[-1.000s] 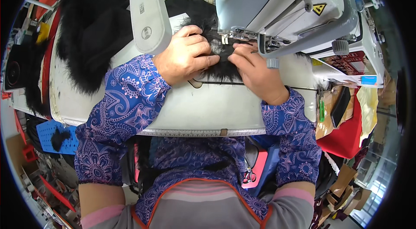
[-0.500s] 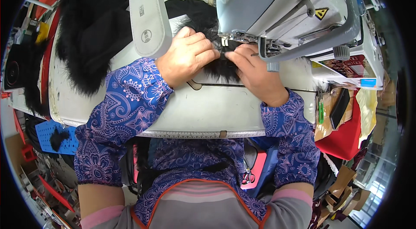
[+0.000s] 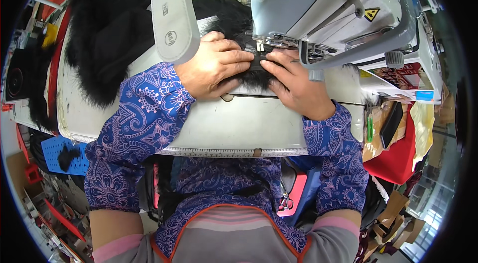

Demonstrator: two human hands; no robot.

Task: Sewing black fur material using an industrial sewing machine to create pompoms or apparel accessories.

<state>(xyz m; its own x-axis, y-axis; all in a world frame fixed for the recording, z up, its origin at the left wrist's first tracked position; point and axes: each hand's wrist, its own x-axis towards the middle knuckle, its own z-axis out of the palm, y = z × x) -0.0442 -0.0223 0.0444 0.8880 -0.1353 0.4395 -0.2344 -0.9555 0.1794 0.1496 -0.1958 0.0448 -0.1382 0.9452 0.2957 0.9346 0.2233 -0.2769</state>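
Note:
Black furry fabric point(image 3: 256, 78) lies under the needle area of a sewing machine point(image 3: 294, 4), close by its presser foot point(image 3: 260, 46). From the left, my left hand point(image 3: 211, 68) holds the fabric down, its fingers bent over the fur and its thumb lower, near the front of the piece. My right hand point(image 3: 301, 83) grips the same fabric from the right, partly under the machine's head. Both sets of fingertips nearly meet at a smooth dark strip just in front of the foot. Fur and hands hide the fabric's underside.
A white padded lamp head point(image 3: 174, 24) hangs above my left wrist. More black fur-trimmed cloth point(image 3: 97, 64) is heaped at the left. A grey curved guard point(image 3: 406, 14) juts out at the right. Red-handled scissors point(image 3: 286, 203) lie below the table edge.
My left fingers have spread, with the thumb moving down and away from the index finger. A smooth dark strip now shows between my fingertips. My right hand has shifted slightly right.

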